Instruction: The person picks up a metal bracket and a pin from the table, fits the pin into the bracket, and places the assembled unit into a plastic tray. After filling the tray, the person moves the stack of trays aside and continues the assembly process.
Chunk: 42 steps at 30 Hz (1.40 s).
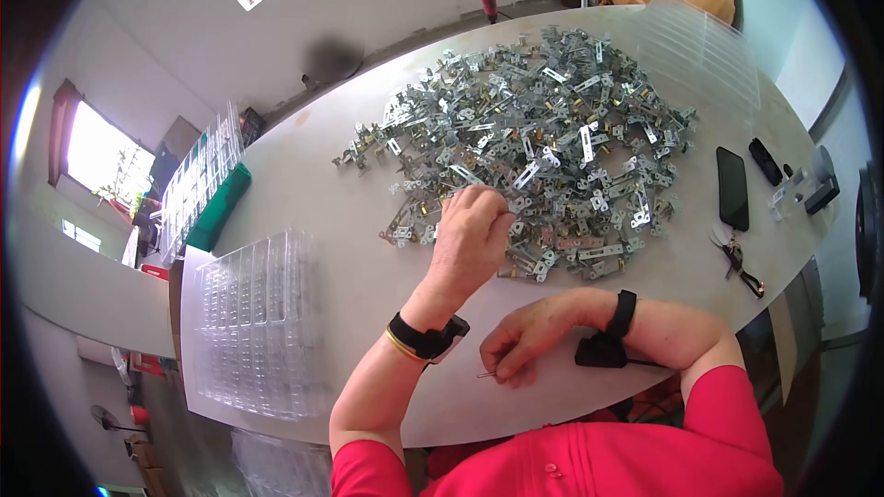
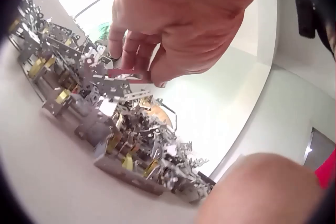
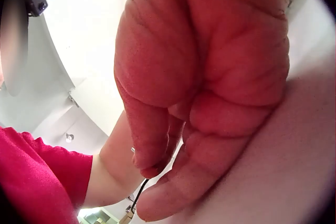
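Note:
A wide pile of small metal parts (image 1: 552,143) covers the middle of the table. At its near left edge is the left hand (image 1: 472,235), palm down with bent fingers. The left wrist view shows that hand (image 2: 184,29) pinching a flat metal strip (image 2: 126,73) between thumb and fingers above the pile (image 2: 105,113). Lower and to the right, the right hand (image 1: 529,340) rests near the table's front edge and pinches a thin metal piece (image 1: 486,375) that pokes out to the left. In the right wrist view the right hand (image 3: 194,87) mostly hides that piece.
Clear divided trays (image 1: 253,322) lie at the table's left. Another clear tray (image 1: 700,46) is at the back right. On the right are a phone (image 1: 733,189), pliers (image 1: 739,262) and a clear stand (image 1: 796,193). A black device (image 1: 600,351) lies beside the right wrist.

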Available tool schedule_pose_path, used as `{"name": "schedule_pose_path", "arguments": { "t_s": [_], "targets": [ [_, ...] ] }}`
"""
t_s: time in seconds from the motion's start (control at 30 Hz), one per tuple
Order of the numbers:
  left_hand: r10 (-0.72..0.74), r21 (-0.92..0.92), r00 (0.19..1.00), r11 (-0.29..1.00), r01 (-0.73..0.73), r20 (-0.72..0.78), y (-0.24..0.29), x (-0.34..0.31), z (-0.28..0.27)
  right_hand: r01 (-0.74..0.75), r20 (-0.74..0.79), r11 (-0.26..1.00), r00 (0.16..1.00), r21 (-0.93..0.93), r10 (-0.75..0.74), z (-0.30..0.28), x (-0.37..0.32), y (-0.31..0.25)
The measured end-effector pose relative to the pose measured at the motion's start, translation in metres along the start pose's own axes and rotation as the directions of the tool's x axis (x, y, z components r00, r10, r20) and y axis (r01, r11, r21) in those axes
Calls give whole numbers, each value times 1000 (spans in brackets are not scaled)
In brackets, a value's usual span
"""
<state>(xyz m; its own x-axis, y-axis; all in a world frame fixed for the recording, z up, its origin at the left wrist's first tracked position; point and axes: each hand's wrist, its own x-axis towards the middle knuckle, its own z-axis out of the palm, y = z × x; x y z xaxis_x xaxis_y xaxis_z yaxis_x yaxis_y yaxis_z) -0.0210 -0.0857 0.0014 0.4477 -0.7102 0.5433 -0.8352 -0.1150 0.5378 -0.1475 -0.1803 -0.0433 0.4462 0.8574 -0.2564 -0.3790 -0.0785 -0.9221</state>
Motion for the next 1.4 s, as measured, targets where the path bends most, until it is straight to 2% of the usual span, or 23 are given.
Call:
{"name": "schedule_pose_path", "arguments": {
  "t_s": [0.07, 0.13, 0.17, 0.2, 0.27, 0.3, 0.33, 0.4, 0.43, 0.5, 0.53, 0.57, 0.6, 0.7, 0.73, 0.83, 0.9, 1.1, 1.27, 1.33, 1.4],
  "targets": [
    [-6, -28, 1000, 1000, 6, -26, 8, 3, -11, -12, -5, 1000, 1000, 14, 12, 0, 0, 0],
    [-180, -306, 977, 942, 138, -115, 12, -1, -19, -30, -7, 999, 1000, 25, 30, 0, -1, -2],
    [-223, -422, 972, 890, 171, -77, 5, -8, -21, -28, -15, 999, 999, 17, 28, 1, -2, -3],
    [-225, -416, 971, 893, 173, -80, 3, -13, -27, -26, -21, 1000, 999, 10, 26, 1, -1, -4],
    [-369, -732, 921, 594, 334, 121, 2, -24, -39, -36, -15, 999, 999, -12, 36, 1, 0, -5],
    [-390, -764, 909, 538, 357, 151, 3, -28, -43, -49, -17, 998, 999, -30, 49, 1, 1, -5],
    [-395, -764, 907, 538, 356, 145, 0, -34, -47, -53, -10, 998, 999, -31, 53, 2, 0, -6],
    [-445, -825, 851, 344, 449, 278, -14, -48, -54, -2, -15, 996, 1000, -85, 1, 5, -2, -11],
    [-446, -827, 851, 339, 448, 278, -19, -54, -56, -7, -15, 997, 1000, -82, 5, 7, -2, -14],
    [-520, -869, 800, 198, 453, 299, -30, -65, -57, 67, -189, 998, 980, -17, -69, 11, -4, -20],
    [-520, -875, 801, 190, 446, 295, -36, -69, -55, 55, -189, 998, 980, -17, -58, 11, -5, -24],
    [-513, -905, 802, 103, 413, 307, -43, -74, -53, 139, -361, 990, 922, -23, -138, 10, -5, -29],
    [-503, -927, 804, 15, 375, 318, -48, -78, -52, 219, -519, 975, 828, -46, -211, 8, -5, -34],
    [-500, -931, 800, -37, 364, 333, -54, -86, -48, 352, -725, 935, 635, -36, -267, 2, -2, -42],
    [-504, -933, 798, -45, 357, 330, -54, -88, -48, 342, -723, 939, 641, -32, -258, 1, -1, -45],
    [-456, -920, 810, -52, 390, 369, -53, -88, -53, 354, -795, 934, 553, -48, -250, -4, 4, -52],
    [-444, -900, 789, -119, 419, 426, -54, -88, -54, 345, -797, 937, 549, -61, -254, -6, 6, -58],
    [-450, -874, 751, -206, 440, 484, -58, -90, -55, 304, -810, 945, 521, -119, -269, -12, 11, -75],
    [-474, -875, 738, -207, 438, 481, -61, -90, -57, 221, -838, 960, 479, -172, -261, -18, 17, -76],
    [-494, -876, 726, -202, 439, 478, -60, -89, -59, 140, -833, 953, 461, -270, -304, -22, 19, -73],
    [-507, -879, 726, -166, 446, 464, -60, -89, -60, 145, -849, 960, 448, -241, -281, -20, 21, -73]
  ]
}}
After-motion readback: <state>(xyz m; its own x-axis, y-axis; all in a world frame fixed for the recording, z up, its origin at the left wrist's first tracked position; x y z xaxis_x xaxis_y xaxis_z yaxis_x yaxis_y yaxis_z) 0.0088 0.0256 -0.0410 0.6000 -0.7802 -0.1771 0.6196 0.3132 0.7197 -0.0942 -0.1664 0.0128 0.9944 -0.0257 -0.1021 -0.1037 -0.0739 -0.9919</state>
